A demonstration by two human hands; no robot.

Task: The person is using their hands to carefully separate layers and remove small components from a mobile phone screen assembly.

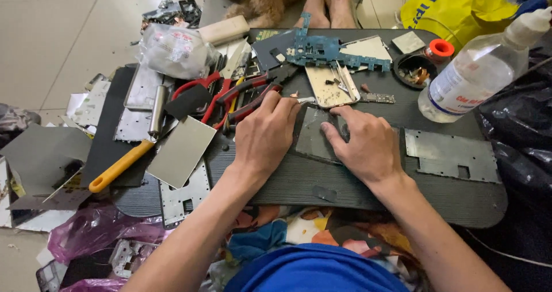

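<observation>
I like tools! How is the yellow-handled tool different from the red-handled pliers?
The yellow-handled tool has one straight handle and a silver shaft; the red-handled pliers have two curved handles. The yellow-handled tool lies far from the hands; the red-handled pliers lie close to the left hand. Both lie untouched among metal plates.

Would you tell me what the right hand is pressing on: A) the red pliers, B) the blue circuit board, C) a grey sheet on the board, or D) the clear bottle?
C: the right hand lies flat on the grey sheet, away from the others.
</observation>
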